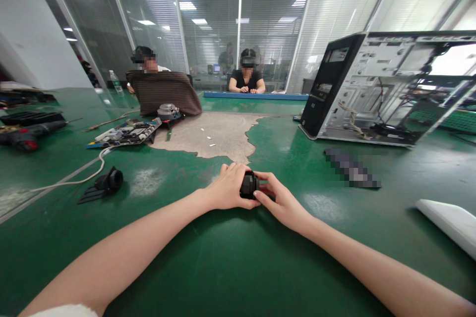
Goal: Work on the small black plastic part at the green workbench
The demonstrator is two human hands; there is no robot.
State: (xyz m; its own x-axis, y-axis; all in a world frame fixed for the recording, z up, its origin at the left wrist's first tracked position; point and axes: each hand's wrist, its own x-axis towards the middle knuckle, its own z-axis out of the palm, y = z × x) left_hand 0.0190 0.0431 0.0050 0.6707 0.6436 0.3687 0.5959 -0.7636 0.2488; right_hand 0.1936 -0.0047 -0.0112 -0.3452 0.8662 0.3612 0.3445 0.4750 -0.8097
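Between my hands, just above or on the green table, is a small black rounded part [249, 185] with ridged edges; its exact kind does not show. My left hand [228, 187] wraps around its left side, fingers over the top and thumb along the near edge. From the right, my right hand [278, 199] grips the other side with thumb and fingertips. The palms and fingers hide much of the part. To the left lies a black plastic piece [106, 183] with a round end and a slatted flat base.
A circuit board [128, 131], a cooler fan [169, 113] and a brown chair back [167, 91] are ahead left. An opened computer case [334, 89] stands right, near a blurred dark item [351, 168] and a white object [448, 223]. Two people sit across the green table [208, 267].
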